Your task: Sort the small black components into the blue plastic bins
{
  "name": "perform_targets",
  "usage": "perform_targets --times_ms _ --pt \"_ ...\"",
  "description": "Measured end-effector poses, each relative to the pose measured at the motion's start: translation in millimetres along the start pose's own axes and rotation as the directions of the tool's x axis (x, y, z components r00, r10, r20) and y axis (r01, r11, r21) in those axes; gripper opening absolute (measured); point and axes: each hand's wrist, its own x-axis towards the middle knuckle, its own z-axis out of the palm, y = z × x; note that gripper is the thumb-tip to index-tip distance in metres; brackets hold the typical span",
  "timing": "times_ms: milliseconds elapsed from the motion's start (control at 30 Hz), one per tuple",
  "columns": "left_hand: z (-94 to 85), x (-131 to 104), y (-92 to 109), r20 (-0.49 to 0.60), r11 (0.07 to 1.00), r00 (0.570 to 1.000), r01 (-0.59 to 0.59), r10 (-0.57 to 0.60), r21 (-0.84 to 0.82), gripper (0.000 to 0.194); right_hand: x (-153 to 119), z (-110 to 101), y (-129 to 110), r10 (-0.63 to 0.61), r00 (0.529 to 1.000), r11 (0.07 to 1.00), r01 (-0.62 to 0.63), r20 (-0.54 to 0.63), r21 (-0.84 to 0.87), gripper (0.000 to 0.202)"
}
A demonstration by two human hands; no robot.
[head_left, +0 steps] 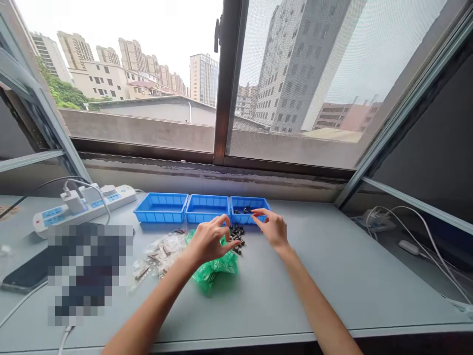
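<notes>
As the left hand (213, 240) hovers by the green bag (216, 270), thumb and fingers apart, the right hand (272, 229) is at the right bin (241, 218), fingertips close together; whether they grip anything, can't tell! Black parts (238, 242) sit inside and before that bin, near the table's (273, 305) back edge.

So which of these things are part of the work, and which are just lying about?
Seemingly in use:
- blue bins
- small black pieces
- green plastic bag
- clear packets beside it, less surely

Seemingly just there:
- power strip
- dark phone-like slab
- white cable
</notes>
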Motion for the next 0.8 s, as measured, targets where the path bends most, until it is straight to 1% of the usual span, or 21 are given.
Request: perform_targets --times_ms 133,233,300,400,467,533,600,667,800 --pt "0.7 -1 2 0.046 1.0 0.999 0.01 -0.01 -0.001 0.03 -3 5 0 -0.116 0.993 0.993 0.116 0.028 -0.005 0.012" --pt "0.3 -2 3 0.042 0.999 0.998 0.037 -0.037 0.004 0.03 -4 7 0 -0.135 0.991 0.991 0.135 0.004 -0.012 0.012" --pt "-0.2 -3 3 0.042 0.999 0.998 0.048 -0.048 0.0 0.029 -5 7 -1 -0.141 0.99 0.99 0.141 0.025 -0.004 0.013" --pt "0.3 -4 3 0.062 0.998 0.996 0.065 -0.063 -0.025 0.028 -7 8 -3 -0.197 0.971 0.98 0.194 0.139 0.032 0.011" --pt "1.2 -4 2 0.094 0.995 0.991 0.096 -0.092 -0.031 0.029 -8 11 -4 -0.27 0.93 0.963 0.261 0.249 0.07 0.011" --pt "1.5 -4 1 0.144 0.99 0.98 0.139 -0.135 -0.022 0.03 -10 14 -4 -0.325 0.893 0.945 0.316 0.311 0.081 0.012" --pt "0.9 -4 -1 0.201 0.985 0.966 0.171 -0.163 -0.027 0.027 -11 16 -4 -0.353 0.879 0.934 0.349 0.319 0.073 0.013" --pt "0.2 -3 -1 0.244 0.982 0.956 0.184 -0.165 -0.054 0.018 -13 17 -5 -0.362 0.882 0.931 0.358 0.302 0.069 0.016" --pt "2.4 -5 -1 0.308 0.98 0.938 0.188 -0.16 -0.064 0.025 -16 20 -10 -0.378 0.877 0.925 0.368 0.298 0.089 0.023"
